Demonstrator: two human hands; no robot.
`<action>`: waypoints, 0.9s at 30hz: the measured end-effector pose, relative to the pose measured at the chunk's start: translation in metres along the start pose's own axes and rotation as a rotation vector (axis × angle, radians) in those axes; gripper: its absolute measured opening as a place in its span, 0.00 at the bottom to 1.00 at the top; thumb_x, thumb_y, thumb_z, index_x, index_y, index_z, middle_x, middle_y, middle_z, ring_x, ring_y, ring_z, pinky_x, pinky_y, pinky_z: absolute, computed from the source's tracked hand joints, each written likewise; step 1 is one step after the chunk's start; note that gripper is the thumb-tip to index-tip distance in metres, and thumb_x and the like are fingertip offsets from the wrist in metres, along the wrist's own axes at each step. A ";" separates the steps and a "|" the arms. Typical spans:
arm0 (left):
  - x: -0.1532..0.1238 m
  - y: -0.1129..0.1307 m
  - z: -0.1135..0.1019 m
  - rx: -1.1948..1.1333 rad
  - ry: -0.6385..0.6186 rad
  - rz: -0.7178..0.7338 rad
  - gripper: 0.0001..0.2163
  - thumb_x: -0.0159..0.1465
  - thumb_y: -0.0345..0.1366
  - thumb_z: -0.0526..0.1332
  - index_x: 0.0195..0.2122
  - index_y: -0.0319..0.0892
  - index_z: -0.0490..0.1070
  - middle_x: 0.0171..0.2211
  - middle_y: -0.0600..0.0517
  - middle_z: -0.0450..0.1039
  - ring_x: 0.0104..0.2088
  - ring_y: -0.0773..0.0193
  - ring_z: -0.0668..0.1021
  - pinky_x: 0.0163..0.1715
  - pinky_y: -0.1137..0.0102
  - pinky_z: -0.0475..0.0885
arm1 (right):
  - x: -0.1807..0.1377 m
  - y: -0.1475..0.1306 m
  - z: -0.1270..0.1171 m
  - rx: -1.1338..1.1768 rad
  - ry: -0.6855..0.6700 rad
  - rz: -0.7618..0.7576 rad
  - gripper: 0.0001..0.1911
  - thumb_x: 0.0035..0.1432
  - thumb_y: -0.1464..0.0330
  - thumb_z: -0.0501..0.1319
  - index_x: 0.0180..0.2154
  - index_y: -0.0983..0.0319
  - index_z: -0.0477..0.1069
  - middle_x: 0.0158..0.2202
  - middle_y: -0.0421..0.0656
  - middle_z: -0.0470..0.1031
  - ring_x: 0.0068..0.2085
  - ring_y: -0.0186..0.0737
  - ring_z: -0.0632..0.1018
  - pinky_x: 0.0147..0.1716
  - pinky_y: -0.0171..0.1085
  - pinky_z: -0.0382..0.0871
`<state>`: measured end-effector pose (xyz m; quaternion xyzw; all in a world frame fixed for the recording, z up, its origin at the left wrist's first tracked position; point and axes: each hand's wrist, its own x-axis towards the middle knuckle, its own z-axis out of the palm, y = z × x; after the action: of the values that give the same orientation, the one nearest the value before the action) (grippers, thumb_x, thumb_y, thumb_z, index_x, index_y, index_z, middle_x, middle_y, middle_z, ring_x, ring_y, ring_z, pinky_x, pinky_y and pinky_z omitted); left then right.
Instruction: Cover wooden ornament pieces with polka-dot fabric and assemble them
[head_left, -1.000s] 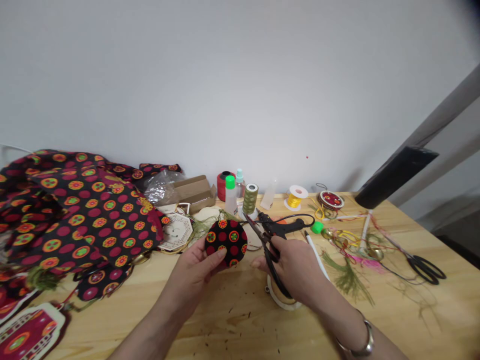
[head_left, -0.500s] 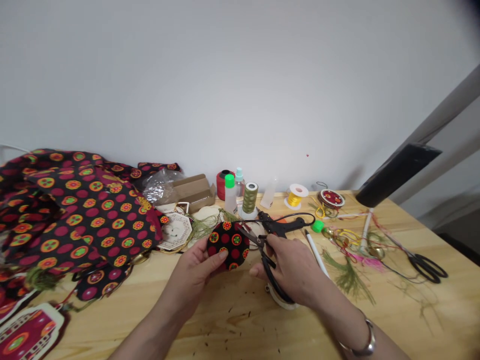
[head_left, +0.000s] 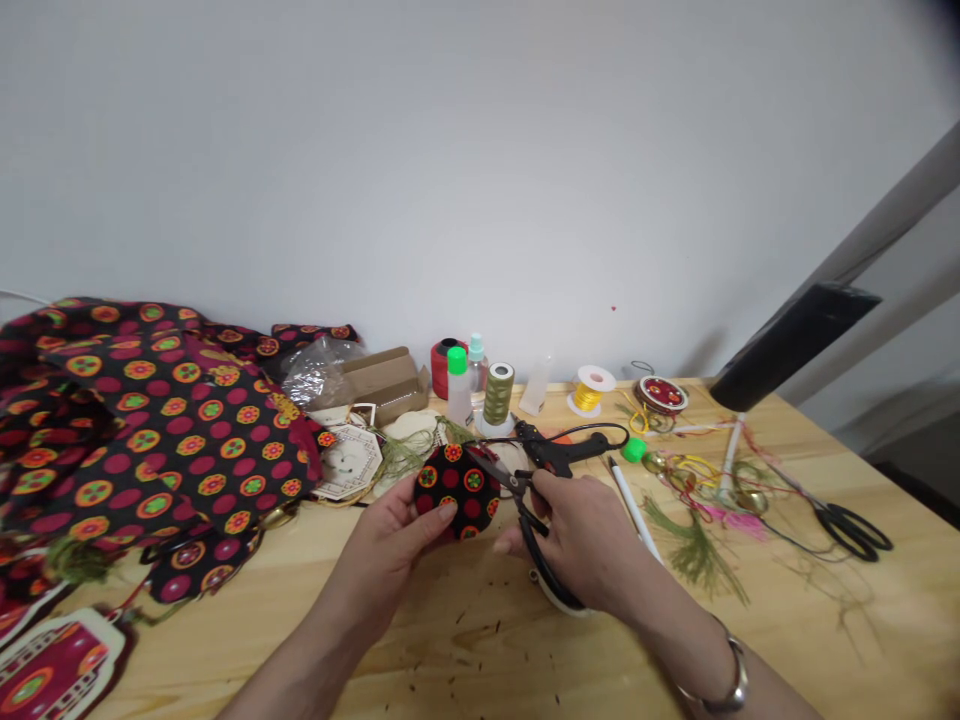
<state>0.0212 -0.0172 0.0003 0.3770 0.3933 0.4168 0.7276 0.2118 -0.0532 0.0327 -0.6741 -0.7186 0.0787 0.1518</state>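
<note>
Between the thumb and fingers of my left hand (head_left: pixel 405 535) is a round patterned fabric piece (head_left: pixel 459 490), black with dark red dots and bright flowers. My right hand (head_left: pixel 589 535) is closed round the black handles of a pair of scissors (head_left: pixel 536 535). The blades point up and left and meet the upper right edge of the fabric piece. Whether they bite into the cloth I cannot tell. Under the scissors, partly hidden, a pale round object (head_left: pixel 559 598) rests on the table. Small dark scraps (head_left: pixel 461 665) are scattered below my hands.
Patterned cloth (head_left: pixel 172 420) is heaped at left, beside a cardboard box (head_left: pixel 386 385). Behind my hands stand a green-capped bottle (head_left: pixel 457 385), an olive thread spool (head_left: pixel 499 395) and a black glue gun (head_left: pixel 562 450). Another pair of scissors (head_left: pixel 855 530) and a black cylinder (head_left: pixel 795 345) are at right.
The scissor handles sit slightly differently in my right hand, and the blades remain at the fabric piece's edge. My left hand keeps its hold. The whole view has shifted slightly.
</note>
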 end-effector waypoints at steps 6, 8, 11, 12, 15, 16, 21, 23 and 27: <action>0.000 0.002 0.002 -0.007 0.003 0.002 0.17 0.53 0.32 0.66 0.45 0.40 0.72 0.42 0.46 0.78 0.40 0.60 0.79 0.40 0.70 0.72 | -0.001 0.000 0.000 -0.019 0.006 0.038 0.25 0.50 0.45 0.56 0.21 0.60 0.65 0.19 0.41 0.72 0.22 0.36 0.72 0.21 0.33 0.47; 0.000 0.002 0.003 -0.008 0.001 0.000 0.17 0.54 0.31 0.66 0.46 0.41 0.72 0.41 0.46 0.79 0.39 0.60 0.79 0.39 0.71 0.72 | -0.001 0.000 -0.001 -0.020 0.001 0.046 0.25 0.50 0.45 0.56 0.21 0.60 0.65 0.19 0.41 0.72 0.22 0.36 0.72 0.21 0.33 0.47; -0.001 0.002 0.002 -0.004 -0.008 0.005 0.17 0.54 0.31 0.66 0.46 0.41 0.72 0.41 0.46 0.79 0.39 0.61 0.79 0.38 0.71 0.72 | -0.001 -0.001 -0.002 -0.012 -0.002 0.052 0.25 0.49 0.45 0.56 0.21 0.60 0.65 0.19 0.41 0.73 0.23 0.37 0.73 0.21 0.33 0.47; -0.001 0.002 0.001 -0.004 -0.013 0.007 0.17 0.54 0.31 0.66 0.46 0.40 0.71 0.41 0.46 0.79 0.39 0.60 0.79 0.39 0.71 0.72 | -0.001 -0.001 -0.002 -0.013 0.000 0.055 0.25 0.49 0.45 0.56 0.21 0.60 0.66 0.19 0.41 0.73 0.23 0.36 0.73 0.21 0.33 0.47; -0.001 0.002 0.000 0.003 -0.031 0.016 0.17 0.55 0.32 0.65 0.46 0.40 0.71 0.42 0.45 0.78 0.40 0.60 0.79 0.41 0.69 0.72 | -0.001 0.000 -0.002 -0.016 0.002 0.062 0.25 0.49 0.45 0.56 0.20 0.60 0.66 0.18 0.41 0.73 0.22 0.36 0.72 0.21 0.33 0.47; 0.000 0.002 -0.001 0.006 -0.040 0.020 0.17 0.56 0.32 0.65 0.47 0.39 0.71 0.43 0.44 0.78 0.40 0.59 0.79 0.41 0.69 0.71 | 0.000 0.001 -0.002 -0.016 0.003 0.062 0.25 0.49 0.45 0.56 0.20 0.60 0.66 0.18 0.41 0.73 0.22 0.36 0.72 0.21 0.33 0.47; 0.001 0.003 -0.002 0.033 -0.074 0.045 0.17 0.57 0.32 0.63 0.48 0.40 0.69 0.45 0.43 0.76 0.42 0.58 0.78 0.42 0.68 0.71 | 0.001 0.004 -0.001 -0.021 0.017 0.044 0.25 0.49 0.45 0.56 0.20 0.60 0.68 0.17 0.41 0.73 0.21 0.36 0.72 0.21 0.33 0.46; 0.001 0.003 -0.002 0.048 -0.067 0.045 0.16 0.57 0.32 0.64 0.48 0.39 0.70 0.45 0.43 0.77 0.41 0.59 0.78 0.42 0.68 0.71 | 0.002 0.005 -0.001 -0.028 0.023 0.040 0.25 0.49 0.45 0.56 0.20 0.60 0.68 0.17 0.41 0.73 0.21 0.36 0.72 0.21 0.33 0.46; 0.001 0.004 -0.003 0.068 -0.049 0.053 0.17 0.56 0.32 0.64 0.47 0.39 0.70 0.44 0.44 0.77 0.41 0.59 0.78 0.42 0.69 0.71 | 0.002 0.008 0.000 -0.051 0.018 0.037 0.24 0.49 0.46 0.56 0.20 0.60 0.69 0.17 0.42 0.73 0.21 0.37 0.73 0.21 0.33 0.46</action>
<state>0.0180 -0.0144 0.0023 0.4222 0.3791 0.4128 0.7125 0.2190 -0.0501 0.0302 -0.6916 -0.7064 0.0572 0.1395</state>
